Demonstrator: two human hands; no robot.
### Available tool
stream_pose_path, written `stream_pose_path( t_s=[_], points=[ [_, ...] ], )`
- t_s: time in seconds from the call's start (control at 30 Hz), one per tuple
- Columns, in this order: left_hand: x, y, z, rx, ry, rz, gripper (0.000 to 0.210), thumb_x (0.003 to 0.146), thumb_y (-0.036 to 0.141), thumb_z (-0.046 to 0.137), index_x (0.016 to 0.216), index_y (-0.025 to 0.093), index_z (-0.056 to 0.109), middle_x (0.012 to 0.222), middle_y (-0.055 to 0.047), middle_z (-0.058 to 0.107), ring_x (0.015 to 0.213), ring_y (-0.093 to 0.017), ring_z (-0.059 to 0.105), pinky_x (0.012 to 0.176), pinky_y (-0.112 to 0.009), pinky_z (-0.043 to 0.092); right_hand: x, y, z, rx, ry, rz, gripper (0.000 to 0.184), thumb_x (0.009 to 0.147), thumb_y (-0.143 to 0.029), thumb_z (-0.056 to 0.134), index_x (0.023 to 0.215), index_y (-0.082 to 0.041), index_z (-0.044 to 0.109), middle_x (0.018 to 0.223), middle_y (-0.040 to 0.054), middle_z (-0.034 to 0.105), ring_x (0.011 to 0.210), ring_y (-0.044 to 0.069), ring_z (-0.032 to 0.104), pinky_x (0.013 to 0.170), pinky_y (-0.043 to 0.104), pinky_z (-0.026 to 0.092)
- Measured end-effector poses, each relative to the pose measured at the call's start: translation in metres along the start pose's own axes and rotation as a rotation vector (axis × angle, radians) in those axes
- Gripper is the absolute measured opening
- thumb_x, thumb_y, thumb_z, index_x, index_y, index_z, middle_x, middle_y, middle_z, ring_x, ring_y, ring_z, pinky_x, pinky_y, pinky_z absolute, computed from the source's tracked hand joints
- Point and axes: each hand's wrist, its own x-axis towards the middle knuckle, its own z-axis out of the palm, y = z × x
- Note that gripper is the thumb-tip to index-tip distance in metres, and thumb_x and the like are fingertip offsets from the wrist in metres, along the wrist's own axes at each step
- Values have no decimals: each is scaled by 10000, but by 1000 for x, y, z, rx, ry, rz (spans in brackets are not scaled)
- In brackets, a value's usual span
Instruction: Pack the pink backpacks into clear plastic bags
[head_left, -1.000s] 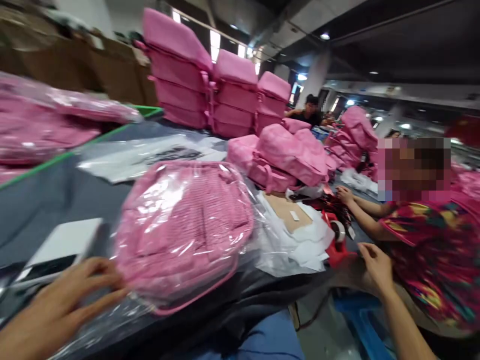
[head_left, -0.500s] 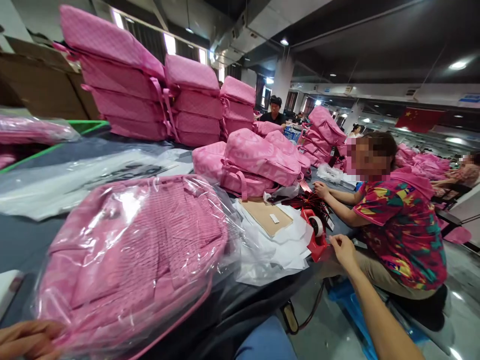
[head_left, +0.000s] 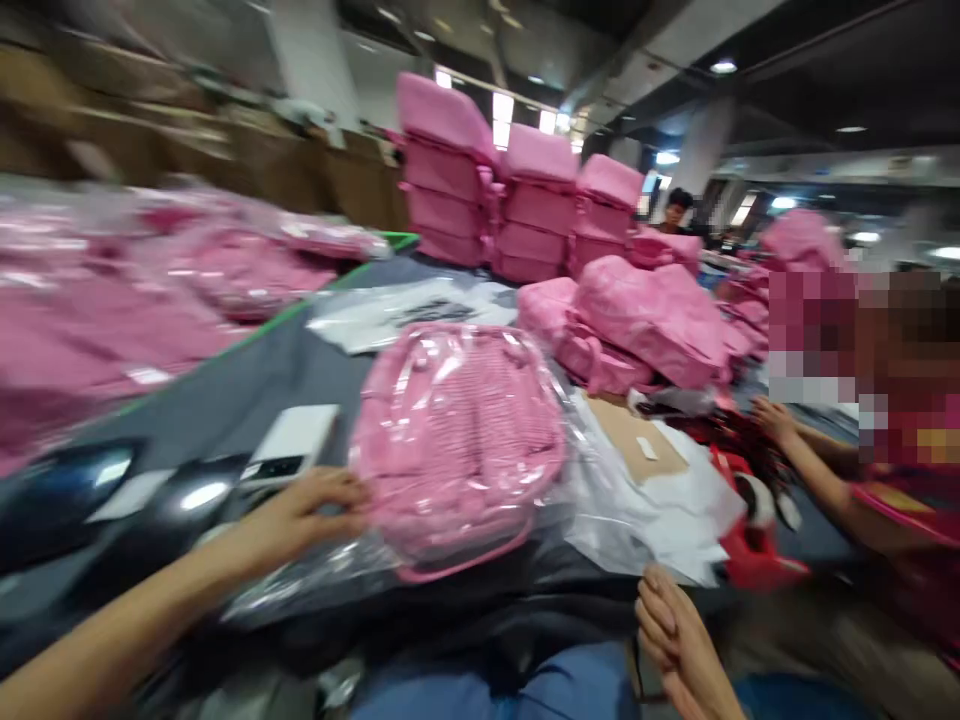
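A pink backpack (head_left: 442,440) lies in a clear plastic bag (head_left: 367,565) on the dark table in front of me. My left hand (head_left: 330,505) pinches the bag's left edge with thumb and fingers. My right hand (head_left: 671,625) hangs closed over the table's front edge, right of the backpack. Whatever its fingertips hold is too small and blurred to make out. Beyond it stands a red tape dispenser (head_left: 757,545) with a white roll. White sheets (head_left: 675,500) and a brown card (head_left: 630,435) lie between the dispenser and the backpack.
Several pink backpacks (head_left: 450,180) are stacked at the back, with more piled (head_left: 645,310) nearer. A white phone-like box (head_left: 296,440) lies left. Bagged pink goods (head_left: 150,310) fill the area past the green edge (head_left: 277,325). A co-worker's hand (head_left: 776,420) is at right.
My view has swung left. My right hand has moved away from the tape dispenser to the table's front edge. My left hand still grips the bag's left side.
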Motion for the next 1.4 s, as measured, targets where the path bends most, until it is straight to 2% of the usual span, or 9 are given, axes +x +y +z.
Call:
stream_pose_path(
  t_s=[0.13,0.33,0.53,0.7,0.87,1.0,1.2,1.3,1.4],
  points=[
    [11,8,-4,-83,-107,-48,196,594,404,704,627,212,678,877,-44,694,1009,-256,555,993,-370,397,12,-37,76,-330,-528,-168,513,908,-692,594,738,-229,453,575,-89,290,499,84,208,472,210,229],
    [13,6,-3,-102,-122,-30,112,661,271,742,595,212,673,876,-16,694,1038,-246,532,969,-348,366,80,-93,204,-1082,-1006,-604,395,1020,-529,491,790,-212,533,666,-40,511,598,116,411,575,244,285],
    [11,4,-1,-99,-123,9,89,700,255,722,649,207,668,888,-13,684,1061,-251,510,958,-348,336,119,-83,285,-1728,-1064,-781,114,950,-296,677,868,-221,653,703,-13,662,610,137,528,583,275,198],
    [11,0,2,-101,-124,12,74,723,246,702,674,206,663,856,-10,677,1031,-242,516,935,-340,343,153,-95,290,-1755,-907,-602,229,857,-376,788,896,-218,626,780,-4,699,684,161,591,576,245,259],
    [12,-1,4,-112,-124,10,103,713,214,739,662,201,651,860,-3,679,1023,-237,518,943,-342,340,135,-104,259,-1584,-602,-887,111,926,-241,642,854,-217,561,767,2,660,617,143,543,568,248,272],
    [12,0,3,-111,-140,18,124,735,219,726,652,201,635,840,2,663,1008,-229,508,931,-328,343,94,-80,253,-1523,-783,-963,147,956,-362,618,913,-222,607,789,16,691,648,153,606,584,258,319],
    [10,3,5,-91,-160,-25,97,769,217,686,703,196,618,887,-15,637,1025,-240,495,951,-344,336,103,-39,286,-1845,-771,-653,438,860,-638,682,888,-200,693,856,95,768,801,276,718,598,301,324],
    [13,8,0,-109,-164,-35,75,763,244,670,712,201,636,865,-22,634,1005,-242,490,965,-356,355,112,-39,297,-1838,-784,-612,593,808,-774,656,839,-183,708,861,142,771,828,307,723,623,305,367],
    [13,14,-12,-194,-178,-43,144,710,332,719,675,205,659,836,-18,660,957,-233,538,943,-341,408,110,-55,279,-1608,-706,-706,511,890,-695,626,829,-191,683,787,96,747,739,238,695,612,284,381]
  ],
)
